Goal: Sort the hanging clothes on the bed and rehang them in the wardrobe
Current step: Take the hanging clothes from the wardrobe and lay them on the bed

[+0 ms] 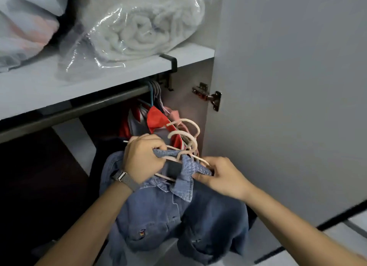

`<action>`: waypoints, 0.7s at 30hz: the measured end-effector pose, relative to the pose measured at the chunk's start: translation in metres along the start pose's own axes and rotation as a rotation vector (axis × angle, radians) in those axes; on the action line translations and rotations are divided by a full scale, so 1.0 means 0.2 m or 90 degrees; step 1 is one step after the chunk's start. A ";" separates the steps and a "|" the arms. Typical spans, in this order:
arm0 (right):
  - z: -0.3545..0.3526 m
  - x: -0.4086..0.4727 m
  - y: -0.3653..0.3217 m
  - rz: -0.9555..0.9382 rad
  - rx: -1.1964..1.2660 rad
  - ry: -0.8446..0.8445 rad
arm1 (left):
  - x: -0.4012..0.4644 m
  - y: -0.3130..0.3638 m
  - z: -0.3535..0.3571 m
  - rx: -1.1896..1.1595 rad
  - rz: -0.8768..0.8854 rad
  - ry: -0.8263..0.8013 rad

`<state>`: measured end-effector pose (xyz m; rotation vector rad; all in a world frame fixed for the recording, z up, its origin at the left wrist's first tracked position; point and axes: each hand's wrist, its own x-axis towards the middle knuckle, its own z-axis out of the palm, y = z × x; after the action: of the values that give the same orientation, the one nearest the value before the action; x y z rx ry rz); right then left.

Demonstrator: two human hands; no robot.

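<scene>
Below the wardrobe rail (pixel 79 108), the left hand (pixel 143 158) and right hand (pixel 222 176) each gripped the soft, floppy denim shirt (pixel 178 216) with its stiff hangers (pixel 184 144), best held by the hooks.

- One view only, worn on the person's head, looking forward and slightly down into an open wardrobe at close range.
- The shelf (pixel 123 75) runs across 10 to 1 o'clock, the rail (pixel 83 106) just beneath it.
- The open door (pixel 288 87) fills 3 o'clock.
</scene>
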<state>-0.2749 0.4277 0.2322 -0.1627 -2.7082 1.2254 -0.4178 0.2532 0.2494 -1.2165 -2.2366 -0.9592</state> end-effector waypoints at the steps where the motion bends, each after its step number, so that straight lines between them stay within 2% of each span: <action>1: -0.01 -0.07 0.00 0.039 0.041 0.027 | 0.00 0.05 0.02 -0.030 0.004 -0.011; 4: -0.08 -0.31 -0.03 0.135 0.108 0.122 | 0.00 0.23 0.06 -0.084 0.027 -0.061; 9: -0.21 -0.85 -0.05 0.268 0.041 0.256 | -0.10 0.63 0.21 -0.157 0.131 -0.179; 16: -0.24 -1.78 -0.11 0.459 -0.082 0.488 | -0.39 1.39 0.44 -0.328 0.295 -0.330; 21: -0.28 -2.40 -0.21 0.558 -0.069 0.652 | -0.62 2.00 0.53 -0.425 0.423 -0.423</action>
<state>0.2055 0.3617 0.2495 -1.5960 -1.7478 0.7394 -0.0156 0.4138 0.2473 -2.6788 -1.6649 -1.1473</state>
